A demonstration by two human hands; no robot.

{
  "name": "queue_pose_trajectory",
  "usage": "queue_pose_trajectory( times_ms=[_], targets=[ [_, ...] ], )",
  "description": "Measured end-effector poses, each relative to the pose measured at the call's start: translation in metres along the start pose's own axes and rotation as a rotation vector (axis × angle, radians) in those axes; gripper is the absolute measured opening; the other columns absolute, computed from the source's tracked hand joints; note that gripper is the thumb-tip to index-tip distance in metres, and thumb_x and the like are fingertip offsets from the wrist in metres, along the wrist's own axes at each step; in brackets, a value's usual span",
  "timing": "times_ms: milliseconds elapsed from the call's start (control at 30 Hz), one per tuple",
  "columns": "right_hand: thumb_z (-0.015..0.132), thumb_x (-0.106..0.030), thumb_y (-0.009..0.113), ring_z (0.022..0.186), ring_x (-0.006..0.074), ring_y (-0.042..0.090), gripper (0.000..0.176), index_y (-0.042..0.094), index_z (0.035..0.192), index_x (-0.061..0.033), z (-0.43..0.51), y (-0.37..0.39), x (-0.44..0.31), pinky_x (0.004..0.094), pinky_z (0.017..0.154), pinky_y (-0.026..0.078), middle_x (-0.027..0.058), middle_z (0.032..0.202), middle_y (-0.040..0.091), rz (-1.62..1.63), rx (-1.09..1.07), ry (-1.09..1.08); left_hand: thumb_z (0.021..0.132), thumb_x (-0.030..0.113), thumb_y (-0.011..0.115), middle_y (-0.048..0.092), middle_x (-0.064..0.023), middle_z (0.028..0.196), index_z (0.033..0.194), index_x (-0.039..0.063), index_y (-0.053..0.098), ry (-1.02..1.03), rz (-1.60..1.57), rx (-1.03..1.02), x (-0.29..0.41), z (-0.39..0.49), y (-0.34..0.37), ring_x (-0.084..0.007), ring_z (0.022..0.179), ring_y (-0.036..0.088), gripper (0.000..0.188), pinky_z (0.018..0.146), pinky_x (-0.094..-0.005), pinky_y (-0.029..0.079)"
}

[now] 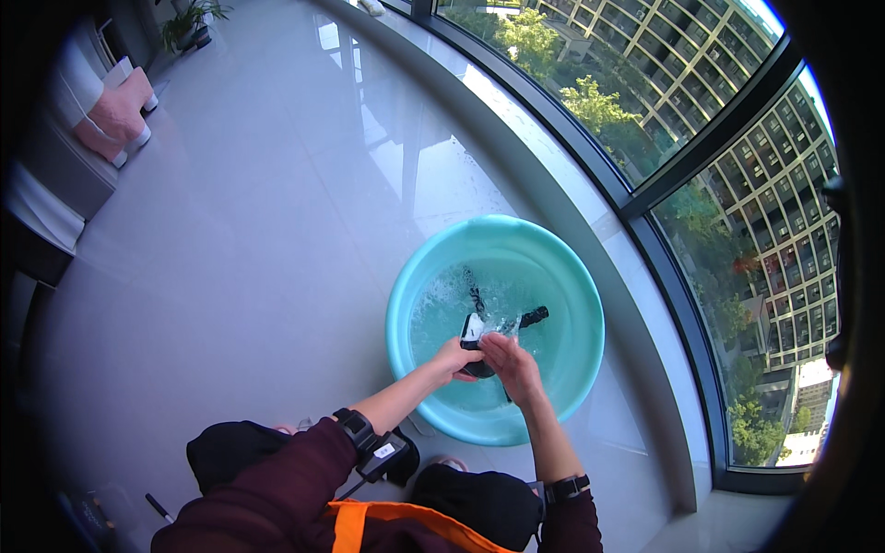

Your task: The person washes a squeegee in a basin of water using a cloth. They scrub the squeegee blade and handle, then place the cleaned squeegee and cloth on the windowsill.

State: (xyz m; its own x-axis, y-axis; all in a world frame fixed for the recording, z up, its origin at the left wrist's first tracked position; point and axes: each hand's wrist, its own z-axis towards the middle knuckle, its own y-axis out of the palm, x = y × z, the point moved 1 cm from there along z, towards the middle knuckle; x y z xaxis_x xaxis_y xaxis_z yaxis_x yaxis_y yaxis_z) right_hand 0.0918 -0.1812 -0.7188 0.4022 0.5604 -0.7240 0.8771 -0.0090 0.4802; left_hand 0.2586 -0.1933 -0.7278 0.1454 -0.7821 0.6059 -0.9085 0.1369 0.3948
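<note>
A round turquoise plastic basin (403, 276) stands on the tiled floor, with bubbly water in it. Over the basin, my left hand (458, 361) grips a black-and-white object (473, 327), possibly a shoe or sandal. Beside it my right hand (510, 359) is held flat, fingers together, at the object's right side, with water splashing at the fingertips. Whether it grips anything cannot be told. Black strap-like pieces, one at the right (534, 316) and one at the upper left (476, 294), lie in the water beyond my hands.
A low sill (615, 242) and tall windows curve along the right, close to the basin. Furniture with a pink cloth (117, 110) stands at the upper left, with a potted plant (190, 26) beyond. A pen-like object (159, 508) lies at the lower left.
</note>
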Motion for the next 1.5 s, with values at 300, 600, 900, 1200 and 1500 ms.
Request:
queue_pose_trajectory(
  times_ms=[300,600,900,1200,1500],
  targets=[
    [0.095,-0.042,0.028,0.134,0.0246,0.023,0.054,0.032,0.136,-0.0072,0.022,0.023,-0.023,0.0389,0.106,0.018,0.0118,0.144,0.026,-1.431,0.041,-0.273,0.080,0.019,0.062,0.061,-0.0046,0.092,0.104,0.006,0.054,0.030,0.067,-0.141,0.005,-0.011,0.034,-0.0138,0.077,0.061,0.028,0.054,-0.0281,0.054],
    [0.093,-0.037,0.045,0.060,0.0073,0.046,0.039,0.058,0.082,-0.0028,0.020,-0.008,-0.041,0.0232,0.055,0.039,-0.0006,0.070,0.054,-0.668,0.506,-0.213,0.078,0.047,0.063,0.058,-0.0019,0.093,0.109,0.011,0.054,0.088,0.072,-0.134,0.043,-0.018,0.008,-0.0068,0.077,0.055,0.048,0.066,-0.0237,0.045],
    [0.090,-0.035,0.047,0.051,0.0085,0.043,0.034,0.055,0.069,-0.0089,0.012,0.006,-0.023,0.0260,0.047,0.031,-0.0035,0.056,0.045,-0.314,0.648,0.081,0.080,0.034,0.063,0.063,-0.0097,0.084,0.088,0.001,0.062,0.512,0.263,0.262,0.033,-0.029,0.040,-0.0182,0.073,0.061,0.034,0.063,-0.0318,0.046],
    [0.090,-0.025,0.048,0.045,0.0158,0.042,0.037,0.038,0.056,-0.0155,0.029,-0.022,0.001,0.0300,0.043,0.037,0.0005,0.047,0.042,0.634,0.458,-0.099,0.070,0.019,0.067,0.056,-0.0064,0.083,0.089,0.005,0.058,1.146,0.930,0.459,0.029,-0.062,0.087,-0.0240,0.076,0.058,0.025,0.061,-0.0327,0.049],
    [0.090,-0.023,0.044,0.046,0.0162,0.040,0.041,0.037,0.051,-0.0148,0.029,-0.026,-0.004,0.0292,0.043,0.035,0.0008,0.046,0.042,0.816,0.091,-0.088,0.067,0.015,0.066,0.056,-0.0109,0.088,0.089,0.002,0.058,1.328,0.928,0.396,0.032,-0.064,0.092,-0.0262,0.076,0.057,0.027,0.065,-0.0342,0.047]
  ],
)
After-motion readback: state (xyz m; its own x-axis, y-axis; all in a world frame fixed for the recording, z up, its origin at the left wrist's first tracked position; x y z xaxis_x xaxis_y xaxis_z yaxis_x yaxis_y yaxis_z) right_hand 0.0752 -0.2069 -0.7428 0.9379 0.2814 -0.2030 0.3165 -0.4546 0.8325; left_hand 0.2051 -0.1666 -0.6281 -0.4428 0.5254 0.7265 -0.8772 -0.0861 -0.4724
